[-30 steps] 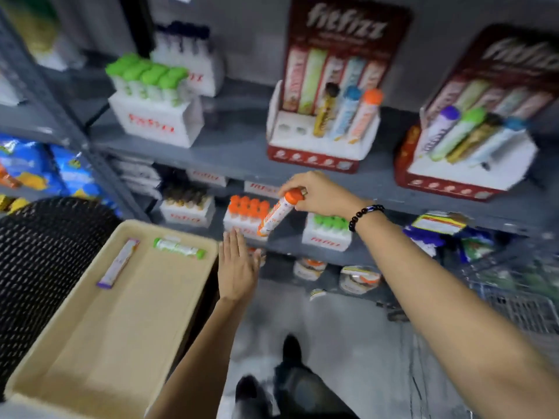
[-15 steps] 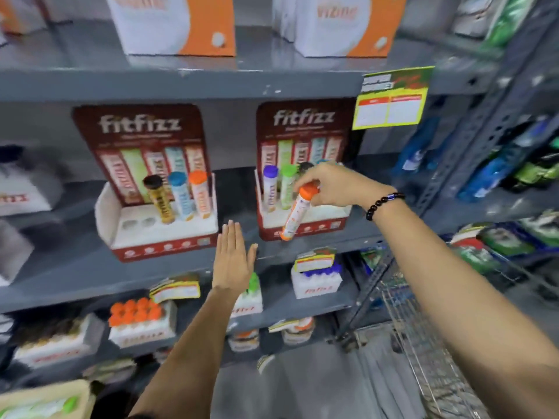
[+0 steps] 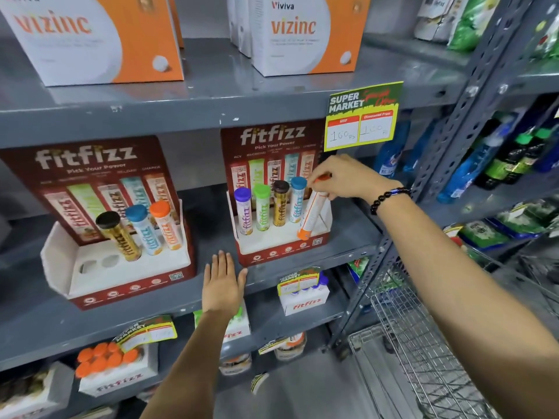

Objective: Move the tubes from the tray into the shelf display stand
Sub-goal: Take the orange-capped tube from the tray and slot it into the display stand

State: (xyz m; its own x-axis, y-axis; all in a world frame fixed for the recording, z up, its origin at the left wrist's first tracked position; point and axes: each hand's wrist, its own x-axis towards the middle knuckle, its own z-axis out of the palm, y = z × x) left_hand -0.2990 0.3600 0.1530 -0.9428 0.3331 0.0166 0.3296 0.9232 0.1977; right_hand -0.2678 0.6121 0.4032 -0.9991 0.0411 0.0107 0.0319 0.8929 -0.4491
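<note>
My right hand [image 3: 343, 176] grips the orange cap of a white and orange tube [image 3: 311, 214]. The tube hangs tilted, its bottom end at the rightmost spot of the right fitfizz display stand [image 3: 282, 252]. That stand holds a purple-capped, a green-capped, a dark-capped and a blue-capped tube [image 3: 298, 201]. The left fitfizz display stand [image 3: 121, 279] holds three tubes and shows two vacant holes at its left. My left hand [image 3: 222, 282] is flat and open against the shelf edge between the two stands. The tray is out of view.
Grey metal shelves [image 3: 181, 98] carry vizinc boxes [image 3: 93, 37] above and fitfizz tube boxes [image 3: 304, 300] below. A yellow price tag [image 3: 361, 117] hangs near my right hand. A wire shopping cart [image 3: 423, 352] stands at the lower right, with bottles on the neighbouring rack.
The view has risen from the tray to the shelf. My right hand has carried the orange tube up and right to the right stand; my left hand has moved from the tray's edge to the shelf.
</note>
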